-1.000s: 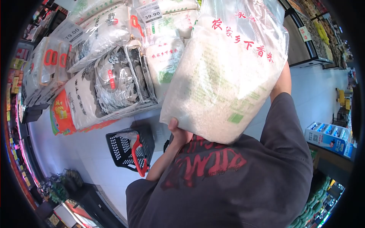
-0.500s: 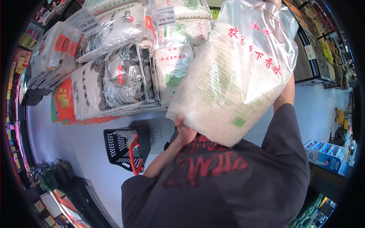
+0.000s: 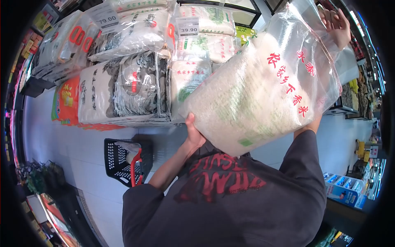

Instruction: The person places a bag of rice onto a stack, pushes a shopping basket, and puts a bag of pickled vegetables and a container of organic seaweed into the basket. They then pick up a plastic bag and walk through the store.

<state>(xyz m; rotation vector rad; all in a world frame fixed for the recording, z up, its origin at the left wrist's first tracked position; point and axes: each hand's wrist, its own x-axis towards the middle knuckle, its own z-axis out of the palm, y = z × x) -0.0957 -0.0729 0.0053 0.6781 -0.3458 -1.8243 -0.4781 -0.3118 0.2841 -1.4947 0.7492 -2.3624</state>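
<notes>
A large clear bag of rice (image 3: 247, 99) with red characters and green print is held up in front of me, tilted with its top toward the upper right. My left hand (image 3: 195, 133) grips its lower left corner, thumb on the front and the other fingers hidden behind. Beyond the bag's upper edge, my right hand (image 3: 337, 29) shows with curled fingers against the loose plastic. Its forearm runs behind the bag, partly hidden.
Stacked rice bags (image 3: 131, 37) fill the display at left, with price tags (image 3: 189, 26) on top. A black shopping basket (image 3: 119, 160) with a red handle stands on the floor, something in clear plastic inside. A blue-white display box (image 3: 343, 189) is at right.
The bag of rice has shifted right and tilted further, its top swinging rightward. My right hand has come into fuller view at the upper right. My left hand stays at the lower corner.
</notes>
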